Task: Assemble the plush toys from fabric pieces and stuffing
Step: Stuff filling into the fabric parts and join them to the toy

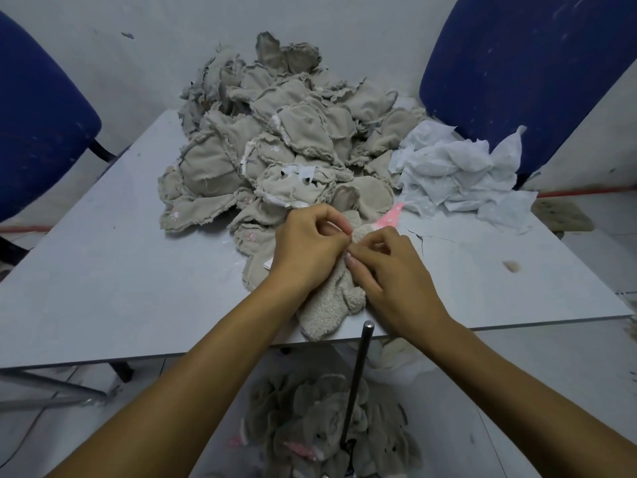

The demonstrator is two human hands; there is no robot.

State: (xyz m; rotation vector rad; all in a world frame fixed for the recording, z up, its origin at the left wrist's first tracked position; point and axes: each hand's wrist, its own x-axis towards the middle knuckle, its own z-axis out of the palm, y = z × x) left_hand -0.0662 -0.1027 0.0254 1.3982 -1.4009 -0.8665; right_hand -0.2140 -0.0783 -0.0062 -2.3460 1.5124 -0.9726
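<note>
The fuzzy toy skin (331,301) lies under both your hands at the table's (103,288) near edge. Your left hand (306,250) and right hand (396,270) pinch its fabric where the fingertips meet, probably at an opening, though that spot is hidden. Keep both pinches close together and work the fabric through gradually. The unturned pile (275,146) waits just beyond your knuckles.

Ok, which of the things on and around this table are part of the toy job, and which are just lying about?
Part of the job:
- fuzzy plush skin, pinched by left hand and right hand
- beige fabric pile
- white fabric heap
- turned skins on the floor
- metal rod

Lying about:
- two blue chairs
- fluff tuft
</note>
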